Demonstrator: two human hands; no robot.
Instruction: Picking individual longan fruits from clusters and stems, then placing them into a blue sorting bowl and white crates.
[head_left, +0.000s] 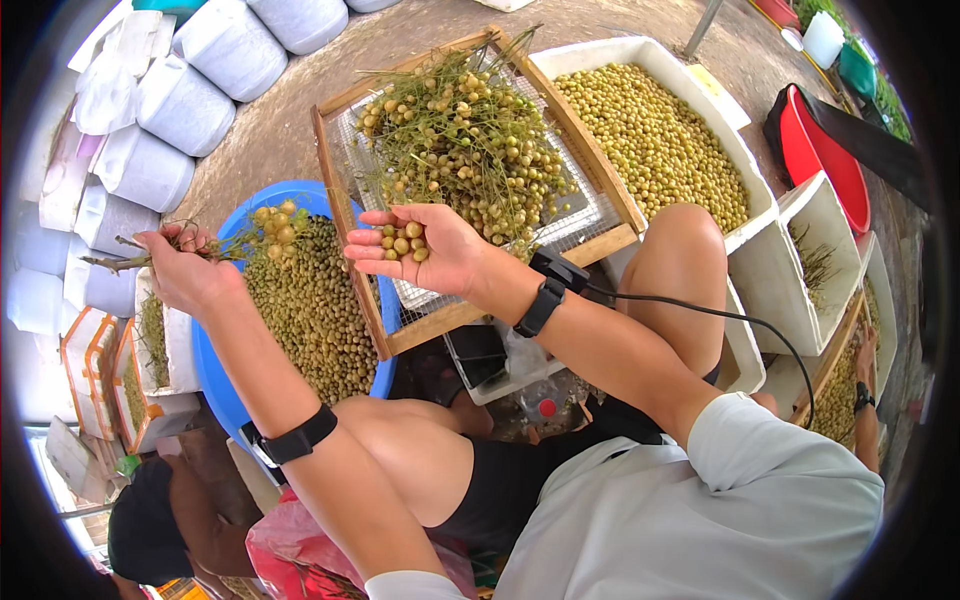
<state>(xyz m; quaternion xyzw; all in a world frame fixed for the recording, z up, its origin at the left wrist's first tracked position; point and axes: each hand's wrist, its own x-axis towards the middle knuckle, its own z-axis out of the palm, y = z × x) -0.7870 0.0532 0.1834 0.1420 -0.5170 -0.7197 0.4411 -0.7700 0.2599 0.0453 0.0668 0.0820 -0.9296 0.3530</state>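
My left hand (191, 262) is closed around the stems of a fruit bunch (276, 231), whose round yellow-brown fruits hang over a blue tub (217, 341). Cut woody stalk ends poke out past the fingers. Palm up, my right hand (420, 244) cradles several loose fruits (403, 241) on its fingers. It is above the near left part of a wood-framed wire mesh screen (431, 328), where a heap of fruit bunches (472, 142) with thin green stems lies. Greenish-brown loose fruits (307, 307) fill much of the blue tub.
Beyond the screen stands a white foam box (757, 187) of loose yellow fruits. Foam boxes with stems (795, 285) are at right, beside a red basin-like object (806, 150). White buckets (184, 105) line the left. Other people work at lower left (150, 517) and right (866, 405).
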